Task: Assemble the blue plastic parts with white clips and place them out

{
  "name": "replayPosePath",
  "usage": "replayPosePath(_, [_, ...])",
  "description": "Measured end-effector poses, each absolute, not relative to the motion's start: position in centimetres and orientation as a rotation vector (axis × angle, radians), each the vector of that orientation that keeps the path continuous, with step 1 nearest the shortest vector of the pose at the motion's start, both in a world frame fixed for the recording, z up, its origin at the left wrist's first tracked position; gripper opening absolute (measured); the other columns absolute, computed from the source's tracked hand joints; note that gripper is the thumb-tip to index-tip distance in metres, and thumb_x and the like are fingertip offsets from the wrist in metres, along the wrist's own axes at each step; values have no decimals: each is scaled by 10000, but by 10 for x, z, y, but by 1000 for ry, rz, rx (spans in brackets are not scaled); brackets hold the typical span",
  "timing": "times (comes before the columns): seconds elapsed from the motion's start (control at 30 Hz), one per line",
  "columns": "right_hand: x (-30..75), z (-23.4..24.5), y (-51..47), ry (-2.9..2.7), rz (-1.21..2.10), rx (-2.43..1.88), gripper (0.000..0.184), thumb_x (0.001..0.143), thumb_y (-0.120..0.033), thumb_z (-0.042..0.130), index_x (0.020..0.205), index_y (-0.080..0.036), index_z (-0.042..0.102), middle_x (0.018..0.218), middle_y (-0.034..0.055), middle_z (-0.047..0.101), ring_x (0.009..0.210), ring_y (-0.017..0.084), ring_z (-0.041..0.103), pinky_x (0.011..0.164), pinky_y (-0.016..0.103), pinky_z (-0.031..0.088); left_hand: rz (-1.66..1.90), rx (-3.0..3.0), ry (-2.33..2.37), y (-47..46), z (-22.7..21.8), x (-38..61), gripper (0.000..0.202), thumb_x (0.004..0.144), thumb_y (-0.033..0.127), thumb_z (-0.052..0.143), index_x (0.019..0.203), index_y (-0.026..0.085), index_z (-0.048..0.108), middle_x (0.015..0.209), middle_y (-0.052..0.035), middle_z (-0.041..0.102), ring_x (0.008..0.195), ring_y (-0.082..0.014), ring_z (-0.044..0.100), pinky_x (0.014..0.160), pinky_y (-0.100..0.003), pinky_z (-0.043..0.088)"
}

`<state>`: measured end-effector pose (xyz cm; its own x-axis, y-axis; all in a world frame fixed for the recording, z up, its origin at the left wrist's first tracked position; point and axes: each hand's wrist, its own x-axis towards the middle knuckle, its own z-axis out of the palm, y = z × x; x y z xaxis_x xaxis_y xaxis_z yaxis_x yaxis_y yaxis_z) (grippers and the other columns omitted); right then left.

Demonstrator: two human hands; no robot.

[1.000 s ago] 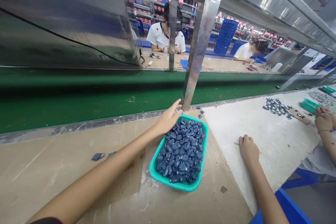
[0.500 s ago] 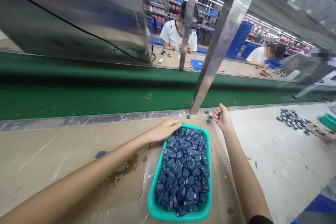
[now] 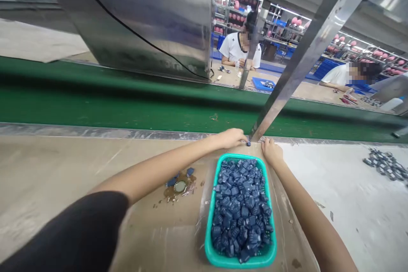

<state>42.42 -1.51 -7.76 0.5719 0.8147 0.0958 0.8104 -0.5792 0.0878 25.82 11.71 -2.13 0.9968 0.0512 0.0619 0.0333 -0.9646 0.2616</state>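
A turquoise plastic basket (image 3: 208, 225), full of small dark blue ribbed plastic parts (image 3: 242, 208), stands on the cardboard-covered bench in front of me. Past its far rim, my left hand (image 3: 233, 138) reaches to the foot of the metal post. Its fingertips are closed at a single dark blue plastic part (image 3: 248, 143) on the bench edge. Just right of the post, my right hand (image 3: 272, 151) rests low with curled fingers. What lies inside those fingers is hidden.
A slanting metal post (image 3: 287, 66) rises behind the basket, beside a green conveyor belt (image 3: 127, 108). Blue pieces (image 3: 190, 171) lie by a wet stain and a round disc (image 3: 180, 186). More parts (image 3: 387, 164) are heaped at right. Two co-workers sit across the belt.
My left hand has left the basket rim and gone to the part by the post. My right hand has come down beside the post; loose parts there no longer show. The view has swung left.
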Motion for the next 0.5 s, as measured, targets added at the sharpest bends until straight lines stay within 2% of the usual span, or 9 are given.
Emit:
replayPosePath(0.13, [421,-76,-15,1427,221,2681,301,901,-293,300,956,-98,523,963,158,550,762,232,618,579,273,417,24,2937,14,103,-32,305,150,724,89,524,768,112,666,848,-114,630,721,-182,601,602,-234,418])
replayPosePath(0.27, [420,-70,-15,1393,221,2696,313,887,-282,325,950,-59,535,946,189,570,746,236,616,549,257,394,35,2934,39,101,-32,308,132,630,2,555,645,95,648,789,-107,624,715,-186,593,595,-230,412])
replayPosePath(0.37, [417,-52,-25,1402,191,2737,338,882,-286,321,821,-61,565,774,161,609,674,215,606,524,244,368,139,2906,50,104,-19,281,146,654,47,555,739,111,655,831,-84,619,774,-169,583,649,-213,415])
replayPosePath(0.43, [409,-33,-38,1477,166,2750,422,902,-300,243,714,-88,556,642,114,596,609,188,584,505,233,350,238,2860,65,101,-7,256,191,695,108,540,854,124,644,858,-66,617,789,-148,579,669,-197,415])
replayPosePath(0.5, [395,-13,-49,1622,137,2729,493,917,-310,150,673,-114,530,586,70,573,576,154,559,506,215,343,285,2784,66,94,1,231,197,704,148,547,878,128,636,827,-50,625,753,-135,584,651,-186,414])
